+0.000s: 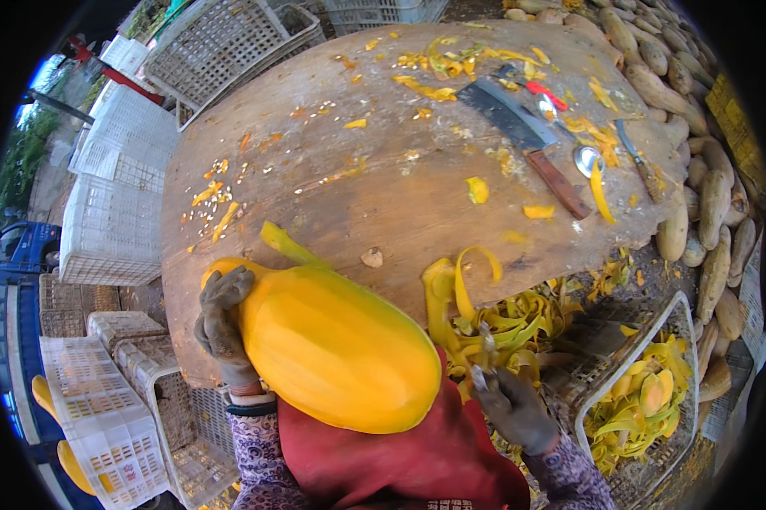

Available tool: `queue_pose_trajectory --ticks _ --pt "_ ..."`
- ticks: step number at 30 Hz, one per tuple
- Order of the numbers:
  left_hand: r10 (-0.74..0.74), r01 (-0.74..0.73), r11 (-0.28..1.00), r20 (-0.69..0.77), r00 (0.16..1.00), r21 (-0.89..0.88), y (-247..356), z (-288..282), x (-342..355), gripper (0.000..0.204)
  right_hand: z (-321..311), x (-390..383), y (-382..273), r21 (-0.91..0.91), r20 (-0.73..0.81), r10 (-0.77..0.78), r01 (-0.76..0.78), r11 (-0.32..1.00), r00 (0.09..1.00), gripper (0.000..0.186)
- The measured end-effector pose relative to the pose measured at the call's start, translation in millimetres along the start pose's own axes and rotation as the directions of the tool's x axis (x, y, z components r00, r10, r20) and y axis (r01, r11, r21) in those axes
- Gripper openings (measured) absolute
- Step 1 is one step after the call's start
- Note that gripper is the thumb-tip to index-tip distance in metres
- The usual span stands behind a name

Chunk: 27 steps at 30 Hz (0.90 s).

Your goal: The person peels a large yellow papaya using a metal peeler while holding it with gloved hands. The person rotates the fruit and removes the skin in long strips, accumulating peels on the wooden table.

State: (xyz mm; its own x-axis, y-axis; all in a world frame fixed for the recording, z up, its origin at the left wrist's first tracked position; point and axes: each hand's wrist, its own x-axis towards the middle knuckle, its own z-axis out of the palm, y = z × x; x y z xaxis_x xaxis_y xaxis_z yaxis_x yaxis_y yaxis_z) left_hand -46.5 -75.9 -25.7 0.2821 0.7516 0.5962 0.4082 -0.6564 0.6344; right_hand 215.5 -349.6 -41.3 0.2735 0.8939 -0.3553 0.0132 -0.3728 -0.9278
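A large, peeled yellow-orange squash (pixel 340 348) lies tilted at the table's near edge, against my red apron (pixel 349 463). My gloved left hand (pixel 221 319) is wrapped round its left end. A strip of peel (pixel 294 246) sticks out behind the squash. My gloved right hand (pixel 515 408), apart from the squash to its right, is closed on a slim metal tool (pixel 485 344) that looks like a peeler, partly hidden by the fingers and peelings. Long peel strips (pixel 519 327) hang and heap just beyond this hand.
On the wooden table (pixel 315 187) lie a cleaver (pixel 519 132), a small knife (pixel 640 161), spoons (pixel 585 160), seeds and scraps. A crate (pixel 583 425) of peelings stands at right. Unpeeled squashes (pixel 714 200) are piled far right; white crates (pixel 115 204) stand at left.
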Motion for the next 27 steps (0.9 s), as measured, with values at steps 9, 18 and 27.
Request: queue_pose_trajectory --ticks 9,18,27 --pt "-0.243 0.251 0.965 0.106 0.964 -0.072 -25 -27 19 0.06 32 48 -15 0.203 0.073 0.081 -0.094 0.975 0.994 0.027" --pt "-0.689 0.814 0.183 0.519 0.506 -0.551 -60 -33 52 0.041 46 53 -2 0.36 0.068 -0.011 -0.014 0.933 0.998 0.032" --pt "-0.618 0.786 0.257 0.529 0.581 -0.563 -88 -31 47 0.05 64 47 -5 0.616 -0.096 -0.045 0.095 0.782 0.994 0.033"
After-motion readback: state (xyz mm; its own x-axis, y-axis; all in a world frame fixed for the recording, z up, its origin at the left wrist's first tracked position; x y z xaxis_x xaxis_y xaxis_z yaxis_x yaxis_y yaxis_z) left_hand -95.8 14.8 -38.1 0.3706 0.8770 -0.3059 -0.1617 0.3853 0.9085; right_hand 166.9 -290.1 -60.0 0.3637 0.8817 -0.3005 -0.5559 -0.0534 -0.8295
